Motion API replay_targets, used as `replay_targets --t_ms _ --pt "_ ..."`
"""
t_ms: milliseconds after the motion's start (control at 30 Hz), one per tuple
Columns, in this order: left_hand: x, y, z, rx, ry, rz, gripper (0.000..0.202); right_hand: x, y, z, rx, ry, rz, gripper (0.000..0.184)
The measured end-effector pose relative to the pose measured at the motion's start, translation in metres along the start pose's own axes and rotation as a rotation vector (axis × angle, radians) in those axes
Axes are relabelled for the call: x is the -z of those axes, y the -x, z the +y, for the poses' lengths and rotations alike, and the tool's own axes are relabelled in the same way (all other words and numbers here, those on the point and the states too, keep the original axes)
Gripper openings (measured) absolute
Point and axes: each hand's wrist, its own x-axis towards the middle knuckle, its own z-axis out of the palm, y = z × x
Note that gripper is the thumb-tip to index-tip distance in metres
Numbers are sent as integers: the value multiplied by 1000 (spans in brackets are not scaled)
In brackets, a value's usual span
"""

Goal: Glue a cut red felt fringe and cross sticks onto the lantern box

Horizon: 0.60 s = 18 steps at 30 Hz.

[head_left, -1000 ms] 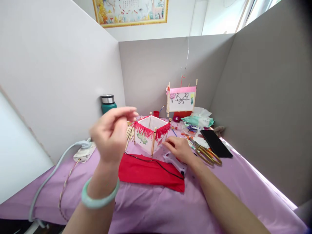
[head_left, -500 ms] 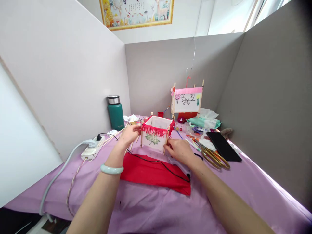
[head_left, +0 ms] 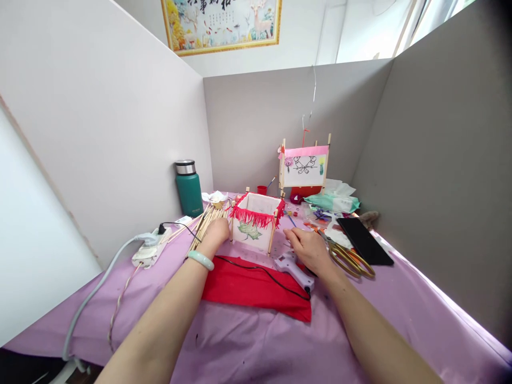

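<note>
A small square lantern [head_left: 250, 230] stands on the table, with stick posts, white panels, a green leaf drawing and a red fringed upper edge. Close beside its left post is my left hand [head_left: 218, 233], curled downward over the sticks, its fingertips hidden. To the lantern's right, apart from it, my right hand [head_left: 309, 247] is closed, fingers bent together; whether anything is between them is hidden. Just below that hand lies a pale purple glue gun [head_left: 295, 271], partly on a red cloth [head_left: 248, 285]. Thin wooden sticks [head_left: 206, 221] lie around my left hand.
Behind stands another lantern [head_left: 304, 166] with a pink top band. A green bottle [head_left: 189, 189] and power strip [head_left: 151, 250] are at left. Gold-handled scissors [head_left: 350, 260], a black phone-like slab [head_left: 365, 241] and a wipes pack [head_left: 334, 202] lie at right. A black cord [head_left: 256, 266] crosses the red cloth.
Both hands have come off the lantern, which stays standing. My right hand has moved right, uncovering the glue gun; my left has drawn nearer and curled. The view has shifted slightly.
</note>
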Motion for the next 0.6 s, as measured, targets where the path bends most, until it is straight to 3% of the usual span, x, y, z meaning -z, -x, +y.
replay_targets --t_ms 200,400,500,600 --pt "3 -1 -7 74 28 32 31 0 -1 1 -29 -38 5 46" --pt "36 31 -24 137 151 98 23 2 1 3 -23 -123 70 49" --pt "53 53 -32 210 485 226 18 3 1 5 -29 -171 128 50" --pt "63 66 -31 168 810 286 13 2 1 6 -36 -192 154 51"
